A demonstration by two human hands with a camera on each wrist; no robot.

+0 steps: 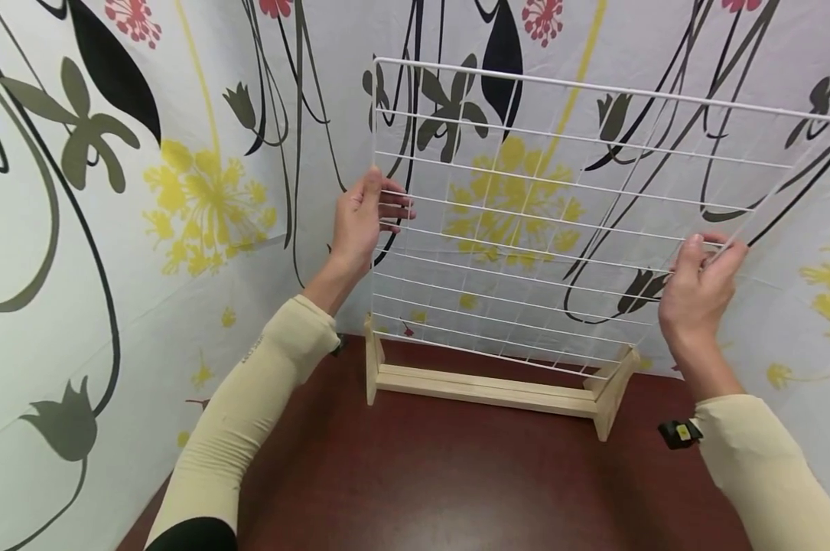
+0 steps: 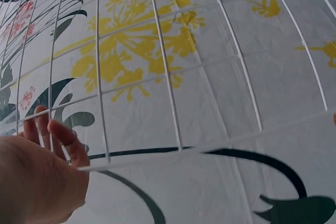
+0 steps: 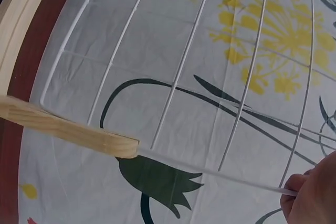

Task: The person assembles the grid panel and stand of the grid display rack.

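White wire grid panel (image 1: 559,222) stands upright, bottom edge seated in a pale wooden base (image 1: 490,386) near the back edge of the dark red-brown table (image 1: 456,474), just in front of the floral-print backdrop (image 1: 180,191). Left hand (image 1: 362,222) grips the panel's left edge at mid-height, fingers curled round the side wire, and right hand (image 1: 697,287) pinches the right edge at about the same height, thumb and fingers closed on the wire. Both forearms wear beige sleeves (image 1: 249,413).
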